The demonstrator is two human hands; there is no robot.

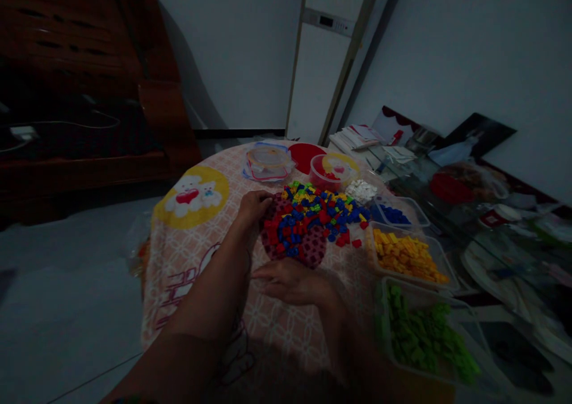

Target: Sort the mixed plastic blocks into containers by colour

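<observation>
The mixed pile of plastic building bricks (308,213) lies just beyond both hands, its long axis running from near left to far right. The left hand (254,206) is nearer, at its left edge, fingers bent, grip unclear; the right hand (288,280) lies below, fingers loosely extended.

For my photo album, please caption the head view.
Two bare hands beside a pile of mixed colored bricks, with yellow and green bricks in tubs.

A wooden bench (161,118) stands left of a tall white cabinet unit (315,76).
</observation>
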